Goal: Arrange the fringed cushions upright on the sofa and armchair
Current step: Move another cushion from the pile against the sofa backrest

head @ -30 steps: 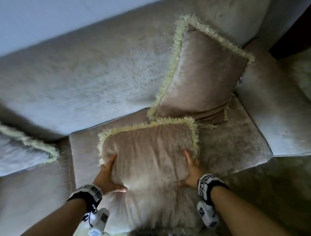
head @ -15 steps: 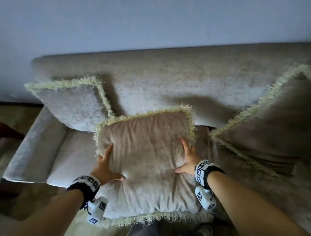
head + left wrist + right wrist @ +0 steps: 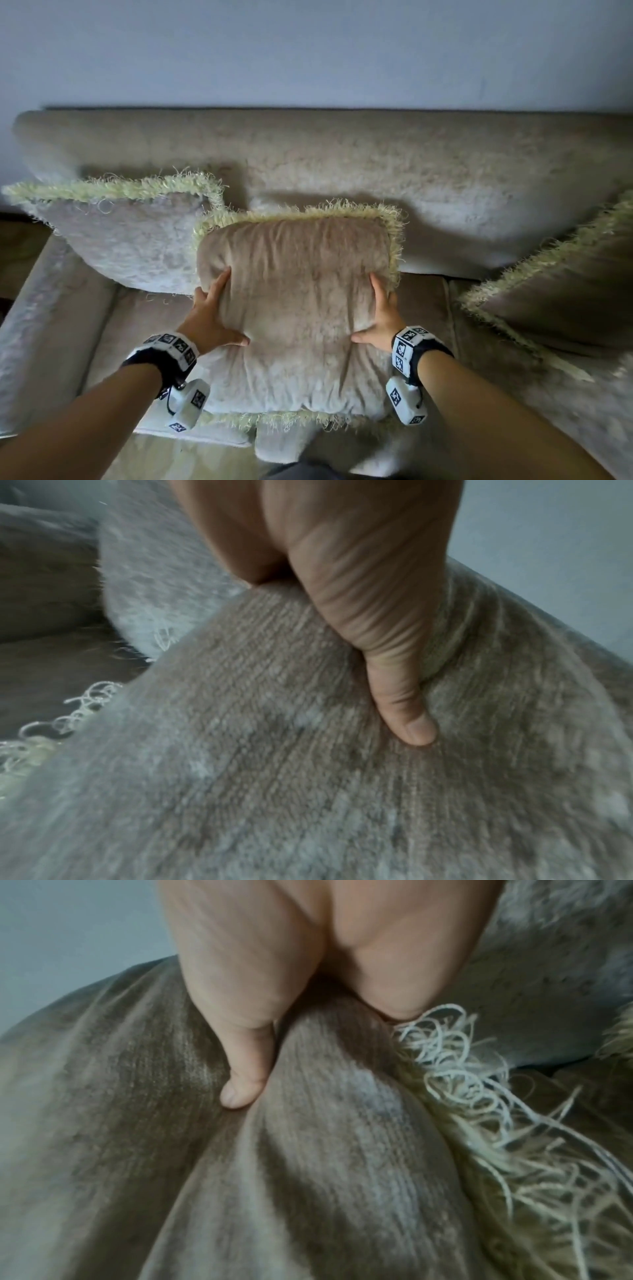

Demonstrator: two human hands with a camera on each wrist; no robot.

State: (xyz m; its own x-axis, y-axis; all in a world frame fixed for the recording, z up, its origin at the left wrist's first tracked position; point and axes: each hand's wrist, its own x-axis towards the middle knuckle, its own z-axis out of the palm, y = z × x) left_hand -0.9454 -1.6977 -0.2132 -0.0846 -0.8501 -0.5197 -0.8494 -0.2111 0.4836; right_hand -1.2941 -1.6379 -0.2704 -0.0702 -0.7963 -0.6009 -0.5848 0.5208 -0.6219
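I hold a beige velvet cushion with a pale green fringe over the middle of the sofa seat. My left hand grips its left edge, thumb pressed into the front face. On the right edge my right hand grips the same way, thumb on the front beside the fringe. The other fingers are hidden behind the cushion. A paler fringed cushion leans upright at the sofa's left end. A third fringed cushion leans at the right.
The sofa backrest runs across the view under a plain wall. The left armrest slopes down at the left edge. Floor shows at the bottom, beyond the seat's front edge.
The held cushion has travelled left along the sofa, from beside the right cushion to the middle seat next to the left cushion. Both hands keep the same grip.
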